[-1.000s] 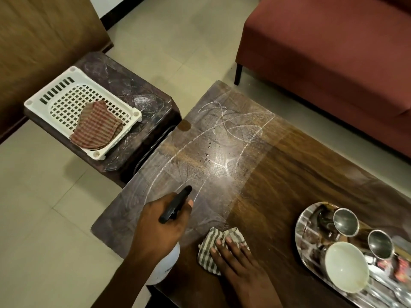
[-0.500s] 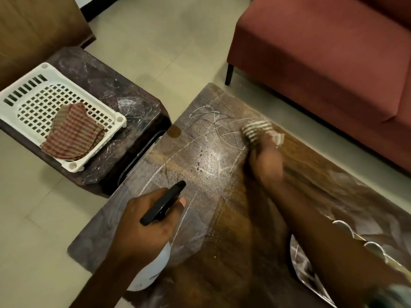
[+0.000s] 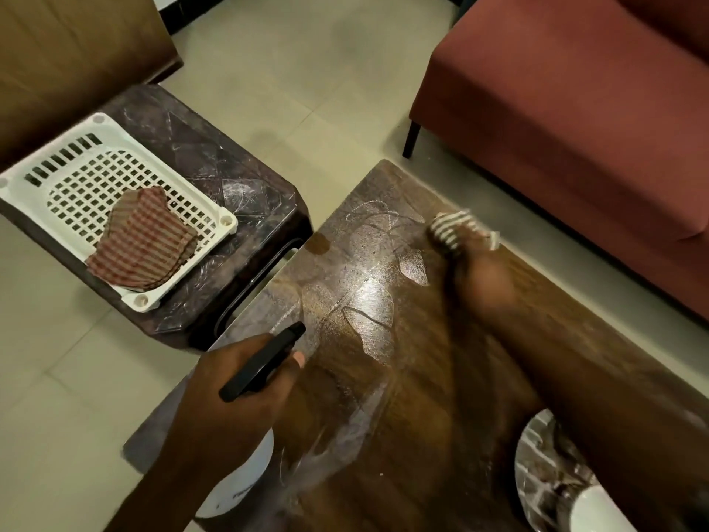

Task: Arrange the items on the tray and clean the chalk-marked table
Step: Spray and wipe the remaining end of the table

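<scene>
The wooden table [image 3: 414, 408] carries faint chalk lines and wet streaks on its left half. My left hand [image 3: 238, 389] grips a white spray bottle [image 3: 245, 478] by its black trigger head, held over the table's near left edge. My right hand [image 3: 479, 278], blurred by motion, presses a striped cloth [image 3: 454, 230] onto the far edge of the table. The shiny steel tray [image 3: 533, 470] shows at the bottom right with a white bowl [image 3: 598, 508] on it; my right forearm hides most of it.
A dark side table [image 3: 234, 209] stands to the left, holding a white plastic basket [image 3: 76, 167] with a red checked cloth [image 3: 145, 240] in it. A red sofa [image 3: 575, 120] runs along the far right. Tiled floor lies between them.
My right hand slid the striped cloth from the near edge to the table's far edge, and much of the chalk is wiped to wet streaks. The left hand keeps its grip on the bottle.
</scene>
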